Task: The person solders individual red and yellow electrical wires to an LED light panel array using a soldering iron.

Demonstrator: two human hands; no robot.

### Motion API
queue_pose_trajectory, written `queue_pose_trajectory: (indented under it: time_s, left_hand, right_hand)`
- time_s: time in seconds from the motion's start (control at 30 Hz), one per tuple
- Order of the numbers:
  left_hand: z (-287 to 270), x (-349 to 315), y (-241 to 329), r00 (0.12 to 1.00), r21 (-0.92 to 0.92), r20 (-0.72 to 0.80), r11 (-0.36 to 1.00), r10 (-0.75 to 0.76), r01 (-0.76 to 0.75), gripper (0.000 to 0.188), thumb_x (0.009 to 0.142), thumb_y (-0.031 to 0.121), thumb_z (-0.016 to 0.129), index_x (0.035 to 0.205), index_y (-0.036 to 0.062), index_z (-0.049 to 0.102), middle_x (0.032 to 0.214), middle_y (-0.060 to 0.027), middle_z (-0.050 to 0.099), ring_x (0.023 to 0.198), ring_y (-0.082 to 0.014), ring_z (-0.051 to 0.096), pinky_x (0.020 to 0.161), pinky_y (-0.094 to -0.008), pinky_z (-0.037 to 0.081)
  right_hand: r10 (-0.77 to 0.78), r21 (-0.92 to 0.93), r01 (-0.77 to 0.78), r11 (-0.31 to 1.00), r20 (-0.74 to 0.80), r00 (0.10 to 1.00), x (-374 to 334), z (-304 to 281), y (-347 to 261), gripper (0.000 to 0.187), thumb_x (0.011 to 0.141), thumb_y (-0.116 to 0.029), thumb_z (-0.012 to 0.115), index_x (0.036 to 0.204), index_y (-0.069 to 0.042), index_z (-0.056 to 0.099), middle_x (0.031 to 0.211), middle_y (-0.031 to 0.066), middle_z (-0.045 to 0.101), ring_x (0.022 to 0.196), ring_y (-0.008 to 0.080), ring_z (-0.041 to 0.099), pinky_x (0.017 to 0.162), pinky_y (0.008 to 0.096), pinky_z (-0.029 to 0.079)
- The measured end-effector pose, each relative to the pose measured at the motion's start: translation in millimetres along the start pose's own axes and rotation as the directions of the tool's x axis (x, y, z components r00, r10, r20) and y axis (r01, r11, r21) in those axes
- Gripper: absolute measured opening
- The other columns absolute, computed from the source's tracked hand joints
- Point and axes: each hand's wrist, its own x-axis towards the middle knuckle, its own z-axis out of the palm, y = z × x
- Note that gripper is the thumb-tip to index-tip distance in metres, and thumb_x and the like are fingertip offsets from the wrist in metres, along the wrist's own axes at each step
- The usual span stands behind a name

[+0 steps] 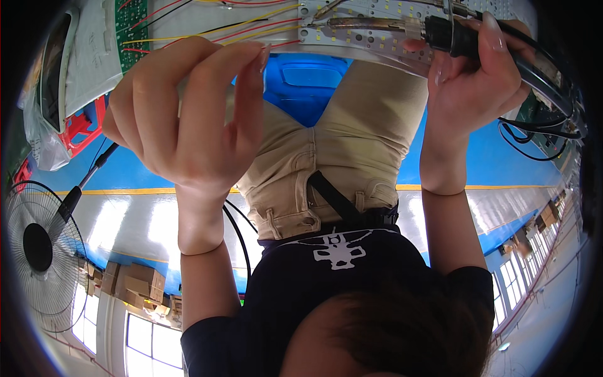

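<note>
LED board (345, 39): soldering iron (443, 35) above, right hand (474, 91) grasping; left hand (182, 113) beside, grip unclear. Likely soldering; next needs steady contact.

The right grip (474, 81) is wrapped round a black-handled iron (441, 34), its metal shaft reaching left over a white board (367, 44). The left grip (188, 107) curls beside red and yellow wires (267, 27); from here I can't tell if it pinches one. Well left of it: a fan (38, 247).
</note>
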Motion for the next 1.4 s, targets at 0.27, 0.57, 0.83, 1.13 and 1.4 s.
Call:
queue_pose_trajectory:
  time_s: [0.27,0.57,0.83,1.13,1.4]
  left_hand:
    - [-1.5,0.1,0.2,1.000,0.014,0.002,1.000,-0.004,0.004,0.012,0.078,0.019,0.087,0.088,0.0187,0.080,0.091,0.0052,0.070,0.085,-0.0123,0.062,0.078,-0.0300,0.041]
    - [-1.8,-1.1,0.5,1.000,0.004,0.021,1.000,-0.014,0.014,0.013,0.078,0.019,0.087,0.089,0.0189,0.079,0.092,0.0060,0.069,0.085,-0.0116,0.062,0.080,-0.0302,0.040]
    - [0.7,0.0,2.8,1.000,-0.002,-0.009,1.000,-0.020,0.020,0.013,0.077,0.020,0.088,0.086,0.0197,0.079,0.089,0.0068,0.068,0.085,-0.0116,0.061,0.079,-0.0299,0.039]
    - [1.3,-0.8,2.3,1.000,-0.002,-0.010,1.000,-0.012,0.012,0.015,0.076,0.019,0.089,0.088,0.0197,0.079,0.089,0.0065,0.068,0.085,-0.0119,0.061,0.080,-0.0302,0.040]
    - [2.3,-1.6,3.2,1.000,-0.005,-0.012,1.000,-0.017,0.016,0.015,0.077,0.019,0.089,0.087,0.0197,0.079,0.090,0.0067,0.068,0.086,-0.0121,0.060,0.080,-0.0301,0.040]
  right_hand:
    - [0.211,0.077,-0.211,0.974,0.010,0.977,-4.1,-0.7,-9.2,0.016,0.099,-0.011,0.060,0.108,0.002,0.064,0.070,0.0070,0.065,0.056,0.0144,0.060,0.052,0.0266,0.048]
    - [0.435,0.158,-0.436,0.886,0.042,0.899,-10.9,-4.4,-16.5,0.014,0.099,-0.009,0.061,0.103,0.004,0.066,0.067,0.0059,0.071,0.052,0.0123,0.066,0.052,0.0233,0.053]
    - [0.544,0.209,-0.543,0.813,0.062,0.837,-15.1,-6.3,-18.5,0.013,0.099,-0.008,0.062,0.100,0.005,0.066,0.065,0.0053,0.072,0.051,0.0113,0.068,0.051,0.0221,0.055]
    - [0.594,0.267,-0.587,0.765,0.061,0.802,-15.8,-1.3,-22.0,0.011,0.099,-0.007,0.062,0.099,0.004,0.064,0.064,0.0051,0.069,0.049,0.0110,0.065,0.050,0.0232,0.054]
    - [0.636,0.319,-0.620,0.717,0.064,0.769,-18.1,-1.5,-21.2,0.010,0.098,-0.007,0.062,0.097,0.003,0.062,0.062,0.0050,0.066,0.048,0.0107,0.063,0.049,0.0241,0.053]
